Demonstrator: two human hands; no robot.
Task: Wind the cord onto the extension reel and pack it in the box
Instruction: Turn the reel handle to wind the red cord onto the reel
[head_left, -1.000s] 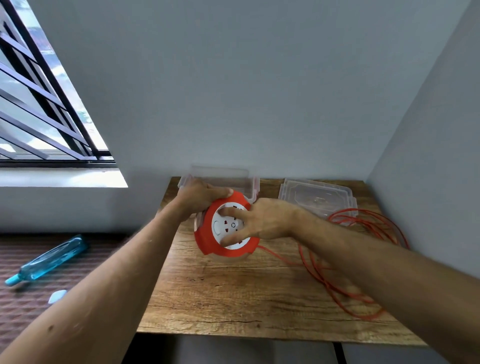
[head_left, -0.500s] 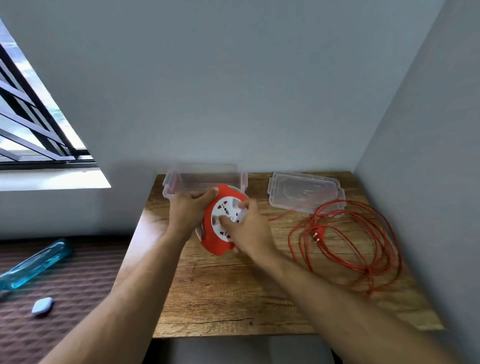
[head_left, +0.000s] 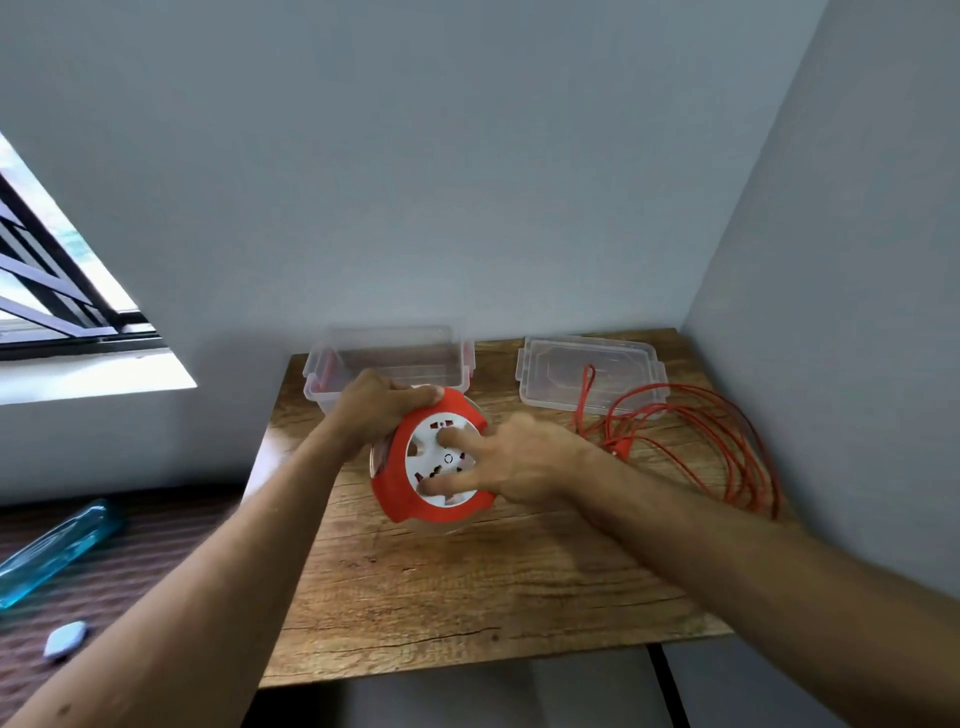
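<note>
The red extension reel, with a white socket face, is held tilted just above the wooden table. My left hand grips its upper left rim. My right hand presses fingertips on the white socket face. The loose red cord lies in loops at the right, one strand over the clear lid. The clear box stands open behind the reel.
Grey walls close the table at the back and right. Left of the table, on a dark ribbed surface, lie a blue bottle and a small pale blue object. A barred window is at far left.
The view has shifted, so the table sits more central. My right hand's fingers have moved round on the reel's white face; my left hand keeps its grip on the rim.
</note>
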